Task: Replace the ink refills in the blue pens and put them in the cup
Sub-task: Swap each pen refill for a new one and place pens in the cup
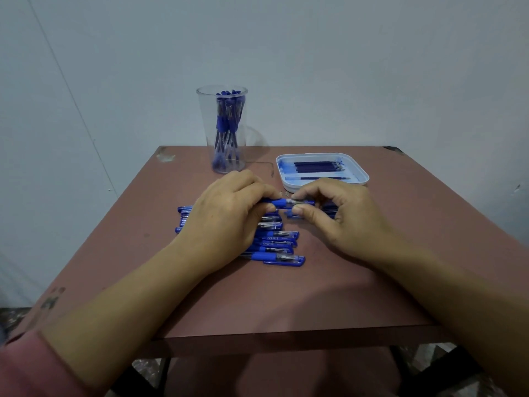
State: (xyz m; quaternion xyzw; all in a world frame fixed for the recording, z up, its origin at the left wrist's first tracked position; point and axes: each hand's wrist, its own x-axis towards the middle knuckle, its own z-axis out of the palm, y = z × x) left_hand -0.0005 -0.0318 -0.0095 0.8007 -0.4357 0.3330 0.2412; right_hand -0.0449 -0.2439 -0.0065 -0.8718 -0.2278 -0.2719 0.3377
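Several pens done, a pile yet to do, one pen in hand

Your cup [221, 130] at the far side of the table [286, 296] holds a bunch of pens, so I judge that share finished. A pile [274, 242] of capped pens lies under your hands and refills [317, 166] wait in the tray [365, 179] to the right, so much remains. Your left hand [226, 213] curls round the barrel of one pen [282, 202] held just above the pile; your right hand [340, 213] pinches its tip end between thumb and fingertips. Pale print shows on a barrel in the pile, too blurred to read; no other writing legible
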